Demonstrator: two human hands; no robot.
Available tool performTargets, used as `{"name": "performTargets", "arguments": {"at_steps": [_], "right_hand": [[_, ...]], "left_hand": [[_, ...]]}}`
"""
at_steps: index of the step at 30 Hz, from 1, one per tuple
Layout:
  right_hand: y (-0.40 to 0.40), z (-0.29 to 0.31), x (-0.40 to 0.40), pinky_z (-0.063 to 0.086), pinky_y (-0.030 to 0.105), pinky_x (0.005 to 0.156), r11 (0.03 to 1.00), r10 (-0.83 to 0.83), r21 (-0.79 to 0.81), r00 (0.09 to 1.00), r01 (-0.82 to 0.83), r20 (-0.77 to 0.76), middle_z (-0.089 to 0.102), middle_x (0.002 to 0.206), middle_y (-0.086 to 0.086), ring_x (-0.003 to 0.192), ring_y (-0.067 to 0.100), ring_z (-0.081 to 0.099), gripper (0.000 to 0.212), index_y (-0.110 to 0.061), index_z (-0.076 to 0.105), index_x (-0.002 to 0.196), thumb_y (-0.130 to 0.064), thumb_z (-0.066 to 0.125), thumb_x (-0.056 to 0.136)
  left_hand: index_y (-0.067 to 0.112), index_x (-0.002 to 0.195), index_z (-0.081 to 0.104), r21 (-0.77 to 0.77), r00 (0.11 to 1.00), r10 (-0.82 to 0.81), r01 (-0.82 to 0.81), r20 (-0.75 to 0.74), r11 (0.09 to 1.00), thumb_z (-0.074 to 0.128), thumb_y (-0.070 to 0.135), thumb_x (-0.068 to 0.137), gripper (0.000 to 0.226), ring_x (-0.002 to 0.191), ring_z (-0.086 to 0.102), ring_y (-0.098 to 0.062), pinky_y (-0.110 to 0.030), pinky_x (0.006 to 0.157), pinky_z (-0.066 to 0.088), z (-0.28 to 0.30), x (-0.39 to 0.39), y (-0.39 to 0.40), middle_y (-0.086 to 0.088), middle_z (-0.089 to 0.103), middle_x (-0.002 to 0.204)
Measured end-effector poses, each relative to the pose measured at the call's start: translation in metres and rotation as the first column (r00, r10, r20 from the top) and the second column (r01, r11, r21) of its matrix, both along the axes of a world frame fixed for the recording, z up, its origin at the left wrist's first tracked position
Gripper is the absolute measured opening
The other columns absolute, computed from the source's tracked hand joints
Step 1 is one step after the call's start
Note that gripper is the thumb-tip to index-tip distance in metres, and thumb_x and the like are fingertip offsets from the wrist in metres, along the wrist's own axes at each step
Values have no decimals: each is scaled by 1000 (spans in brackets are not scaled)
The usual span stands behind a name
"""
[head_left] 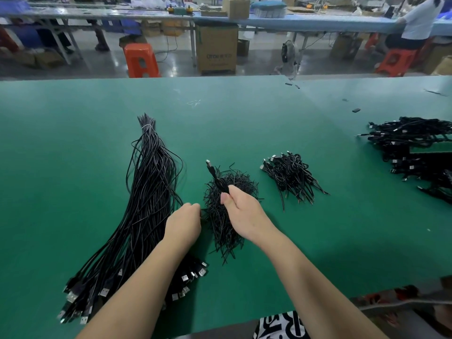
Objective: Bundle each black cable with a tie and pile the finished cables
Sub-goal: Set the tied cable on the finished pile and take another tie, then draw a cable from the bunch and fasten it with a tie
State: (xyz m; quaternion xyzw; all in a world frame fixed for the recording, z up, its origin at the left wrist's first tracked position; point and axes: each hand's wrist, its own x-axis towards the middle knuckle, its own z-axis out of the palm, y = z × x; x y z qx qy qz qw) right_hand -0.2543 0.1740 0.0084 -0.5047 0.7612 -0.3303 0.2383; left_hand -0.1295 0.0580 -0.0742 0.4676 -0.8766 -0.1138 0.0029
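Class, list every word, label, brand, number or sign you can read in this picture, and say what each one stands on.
Cardboard box on the floor beyond the green table: dark print low on its front, too blurred to read.
Black-and-white fabric at the bottom edge: bold shapes, perhaps letters, cut off and not readable.
Cables, ties and USB plugs: no lettering visible.
Nothing else in view can be read.

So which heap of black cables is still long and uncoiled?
The long cable bundle left of the left hand; the heaps on the right are short, coiled bundles.
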Motion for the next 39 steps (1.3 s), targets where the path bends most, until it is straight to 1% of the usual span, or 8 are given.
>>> {"name": "performTargets", "arguments": {"at_steps": [5, 8, 17, 21, 26, 30, 34, 39], "right_hand": [[1, -3, -1, 48, 51, 82, 1000, -19, -3, 1000, 19, 19, 58, 82, 10, 80, 30, 55, 34, -16, 38, 81, -38, 35, 108], [1, -4, 0, 47, 52, 95, 1000, -28, 13, 999, 28, 28, 64, 115, 18, 108, 34, 58, 39, -5, 52, 113, -40, 34, 108], [2, -8, -8, 39, 38, 61, 1000, 1, -7, 1000, -1, 5, 45, 67, 0, 62, 16, 41, 35, -15, 44, 85, -39, 33, 108], [1, -8, -5, 38, 32, 61, 997, 79, -6, 997, -79, 27, 43, 65, -9, 60, 9, 43, 31, -26, 58, 91, -37, 34, 108], [-4, -10, 6, 41, 28, 66, 983, 179, -74, 963, -168, 203, 59, 71, -23, 60, -6, 51, 30, -32, 57, 125, -40, 35, 106], [-6, -11, 7, 43, 37, 63, 977, 199, -155, 886, -146, 418, 47, 59, -20, 57, 5, 43, 28, -46, 52, 124, -33, 38, 104], [-7, -11, 7, 40, 30, 55, 983, 143, -178, 788, -43, 599, 40, 58, -20, 53, 4, 36, 29, -20, 53, 133, -21, 39, 108], [-7, -9, 3, 38, 28, 51, 985, 58, -161, 756, 64, 652, 36, 55, -17, 49, 6, 32, 26, -12, 63, 112, -21, 38, 110]], "left_hand": [[14, 101, 54, -8, 996, -45, 46, 71, 999, 48, 21, 101, 10, 80, 58, -24, -33, 66, 46, 4, 1, 0, -1, 52, 96], [15, 95, 43, -28, 992, -83, 86, 96, 996, 47, 26, 101, 14, 74, 52, -23, -32, 63, 41, 7, 6, 2, 0, 43, 91], [15, 99, 62, -112, 995, -40, 51, 96, 992, 51, 2, 94, 18, 75, 59, -20, -31, 62, 48, 42, 29, -6, -1, 56, 96], [18, 106, 75, -20, 938, 51, -61, -344, 998, 57, 15, 98, 20, 73, 61, -11, -24, 68, 50, 65, 33, -6, 0, 66, 104], [31, 82, 72, 180, 714, 165, -55, -680, 982, 65, 25, 91, 13, 56, 53, 4, -16, 52, 33, 93, 22, 17, 23, 61, 63], [22, 84, 75, 238, 680, 157, 25, -716, 971, 68, 19, 91, 10, 50, 46, -2, -20, 53, 30, 95, 18, 24, 18, 57, 58], [23, 86, 76, 188, 718, 52, 112, -695, 976, 70, 14, 90, 11, 66, 54, 1, -14, 62, 36, 95, 17, 30, 13, 64, 77], [14, 99, 76, -121, 799, -175, 128, -575, 984, 70, 12, 91, 10, 71, 58, -14, -21, 67, 46, 92, 17, 38, 3, 63, 89]]}}
